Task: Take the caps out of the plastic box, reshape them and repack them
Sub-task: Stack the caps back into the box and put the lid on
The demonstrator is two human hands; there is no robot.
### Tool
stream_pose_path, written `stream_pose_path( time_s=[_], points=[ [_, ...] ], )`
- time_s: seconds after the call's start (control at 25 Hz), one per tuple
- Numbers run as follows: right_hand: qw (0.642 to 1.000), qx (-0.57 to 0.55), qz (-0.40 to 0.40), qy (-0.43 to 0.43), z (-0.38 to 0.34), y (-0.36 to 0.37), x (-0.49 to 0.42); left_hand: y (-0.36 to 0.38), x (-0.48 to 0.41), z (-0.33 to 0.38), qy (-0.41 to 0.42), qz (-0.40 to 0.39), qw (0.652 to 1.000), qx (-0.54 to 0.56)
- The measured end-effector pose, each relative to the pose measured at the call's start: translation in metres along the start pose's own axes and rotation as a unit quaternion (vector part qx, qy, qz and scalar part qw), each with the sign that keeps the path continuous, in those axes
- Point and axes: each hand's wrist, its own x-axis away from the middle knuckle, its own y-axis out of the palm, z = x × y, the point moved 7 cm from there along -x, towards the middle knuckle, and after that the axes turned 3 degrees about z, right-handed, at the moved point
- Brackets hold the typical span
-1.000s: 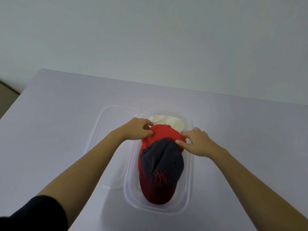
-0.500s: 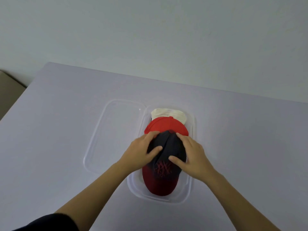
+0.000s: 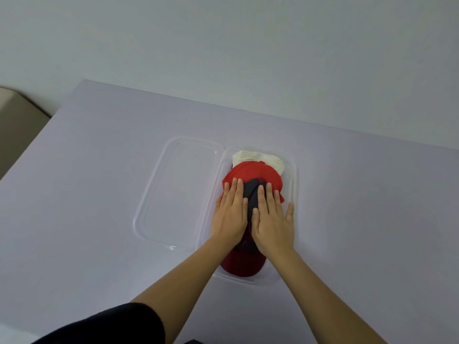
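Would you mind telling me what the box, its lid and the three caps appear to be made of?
The box and its lid look like clear, glossy plastic: the table shows through and the rims catch light. The red cap, dark cap and cream cap appear to be matte woven fabric, probably cotton: they crease softly without shine.

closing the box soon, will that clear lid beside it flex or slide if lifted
The lid looks thin and clear, so probably light and bendy when lifted by one edge. It lies flat on the smooth table, so a push would likely slide it. Hinged to the box or not, cannot tell.
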Motion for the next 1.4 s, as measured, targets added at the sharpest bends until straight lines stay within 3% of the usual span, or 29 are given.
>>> stream_pose_path(
  time_s=[0.16,0.28,0.36,0.4,0.48,0.56,0.72,0.84,0.92,1.0,1.16,1.2,1.28,1.36,1.4],
  points=[
    [0.999,-0.026,-0.001,-0.031,0.004,-0.011,0.002,-0.019,0.007,0.012,0.038,0.002,0.998,0.05],
    [0.989,-0.139,0.036,0.038,0.024,-0.022,0.015,-0.079,0.012,-0.016,0.059,0.134,0.986,0.086],
    [0.965,-0.231,0.039,0.122,0.041,-0.02,0.02,-0.114,0.003,-0.077,-0.043,0.219,0.973,0.061],
    [0.948,-0.276,0.023,0.158,0.046,-0.016,0.022,-0.123,-0.003,-0.115,-0.135,0.215,0.966,0.049],
    [0.924,-0.324,-0.007,0.204,0.049,-0.01,0.024,-0.122,-0.007,-0.178,-0.31,0.12,0.943,-0.001],
    [0.916,-0.328,-0.006,0.231,0.049,-0.01,0.025,-0.112,-0.006,-0.205,-0.364,0.03,0.929,-0.063],
    [0.925,-0.295,0.003,0.241,0.05,-0.009,0.025,-0.118,-0.012,-0.206,-0.346,0.055,0.936,-0.038],
    [0.925,-0.298,0.009,0.237,0.05,-0.009,0.026,-0.142,-0.013,-0.192,-0.288,0.101,0.945,0.118],
    [0.914,-0.325,0.01,0.244,0.05,-0.008,0.027,-0.167,-0.015,-0.177,-0.253,0.123,0.93,0.236],
    [0.907,-0.339,0.011,0.251,0.052,-0.009,0.027,-0.197,-0.017,-0.155,-0.21,0.133,0.93,0.27],
    [0.916,-0.331,0.145,0.174,0.032,-0.06,0.016,-0.264,-0.01,-0.088,-0.101,0.194,0.944,0.246],
    [0.904,-0.37,0.151,0.152,0.018,-0.077,0.011,-0.274,-0.004,-0.069,-0.08,0.203,0.936,0.275],
    [0.85,-0.508,0.087,0.11,-0.014,-0.109,0.004,-0.28,0.01,-0.033,-0.056,0.176,0.919,0.349],
    [0.746,-0.663,0.015,0.07,-0.036,-0.144,0.004,-0.267,0.024,0.002,-0.042,0.107,0.911,0.395],
    [0.71,-0.701,0.009,0.067,-0.039,-0.161,0.004,-0.258,0.029,0.016,-0.038,0.077,0.913,0.399]
  ],
)
